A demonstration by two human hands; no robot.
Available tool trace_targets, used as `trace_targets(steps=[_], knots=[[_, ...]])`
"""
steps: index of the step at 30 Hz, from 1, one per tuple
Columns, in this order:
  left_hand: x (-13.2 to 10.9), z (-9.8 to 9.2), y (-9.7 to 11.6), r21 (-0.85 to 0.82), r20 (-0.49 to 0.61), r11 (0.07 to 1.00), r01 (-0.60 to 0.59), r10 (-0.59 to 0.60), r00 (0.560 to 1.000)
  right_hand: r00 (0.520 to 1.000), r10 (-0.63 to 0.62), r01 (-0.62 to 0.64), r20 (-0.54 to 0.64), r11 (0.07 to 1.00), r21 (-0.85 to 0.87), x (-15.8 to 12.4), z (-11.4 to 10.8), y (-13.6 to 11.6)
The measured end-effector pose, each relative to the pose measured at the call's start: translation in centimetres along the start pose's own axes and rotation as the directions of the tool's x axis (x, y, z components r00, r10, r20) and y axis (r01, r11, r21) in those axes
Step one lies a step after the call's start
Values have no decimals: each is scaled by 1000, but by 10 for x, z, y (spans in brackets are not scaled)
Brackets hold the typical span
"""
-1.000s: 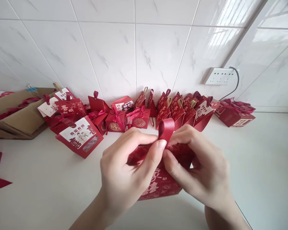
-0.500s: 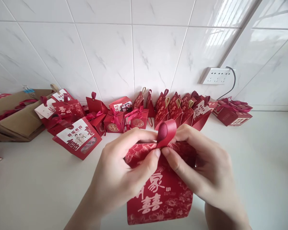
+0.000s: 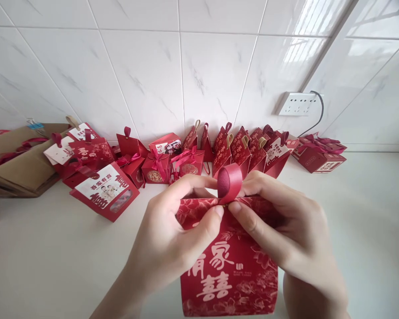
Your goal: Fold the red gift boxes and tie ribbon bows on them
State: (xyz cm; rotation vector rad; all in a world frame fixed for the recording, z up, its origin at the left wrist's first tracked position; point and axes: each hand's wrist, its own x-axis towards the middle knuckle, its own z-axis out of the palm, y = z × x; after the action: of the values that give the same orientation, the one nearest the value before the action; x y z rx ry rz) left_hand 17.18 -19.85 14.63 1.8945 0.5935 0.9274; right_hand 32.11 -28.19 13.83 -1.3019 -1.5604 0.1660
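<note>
L hand (image 3: 173,235) & R hand (image 3: 286,226) both on red box (image 3: 236,274), front & centre over the counter (image 3: 69,261); can't tell if its base touches down. Each hand pinches the top edge, thumb in front, index behind; thumb tips near each other, slightly apart, just under the ribbon loop (image 3: 232,179), which stands up at approx mid-edge. Other fingers mostly hidden, can't tell. Step, my read: pressing top edge together around the loop's foot. Next move prob calls for firm, even pinch both sides, loop kept centred, w/o creasing the card. Bkgd: row of small boxes (image 3: 222,153) along the wall (image 3: 213,84), brown carton (image 3: 29,175) far L, socket (image 3: 299,104) upper R
</note>
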Motion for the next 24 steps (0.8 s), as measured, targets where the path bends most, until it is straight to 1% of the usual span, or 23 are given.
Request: trace_targets(steps=[2,5,8,10,12,14,17,20,24], knots=[[1,-1,0,25,7,1000,-7,7,1000,1000,-2,1,-16,1000,-24,0,1,0],[0,-3,0,74,-6,997,-15,15,1000,1000,-3,3,-8,1000,-27,0,2,-1],[-4,-3,0,87,6,996,-14,13,1000,999,16,-17,30,999,40,1,0,-1],[-6,-3,-1,71,10,997,-17,16,1000,997,42,-49,66,994,96,2,-2,-2],[-5,-3,-2,56,8,998,-27,27,1000,994,73,-83,83,990,116,2,-2,-1],[-2,-4,-4,48,29,998,-34,33,999,993,86,-93,76,990,103,3,-1,0],[2,-5,-5,51,60,999,-8,5,998,996,78,-81,49,994,70,2,2,2],[2,-5,-4,77,22,997,12,-14,1000,996,83,-85,34,994,66,2,3,3],[-1,-1,-3,83,-41,996,-24,28,999,996,85,-87,29,993,85,1,3,2]])
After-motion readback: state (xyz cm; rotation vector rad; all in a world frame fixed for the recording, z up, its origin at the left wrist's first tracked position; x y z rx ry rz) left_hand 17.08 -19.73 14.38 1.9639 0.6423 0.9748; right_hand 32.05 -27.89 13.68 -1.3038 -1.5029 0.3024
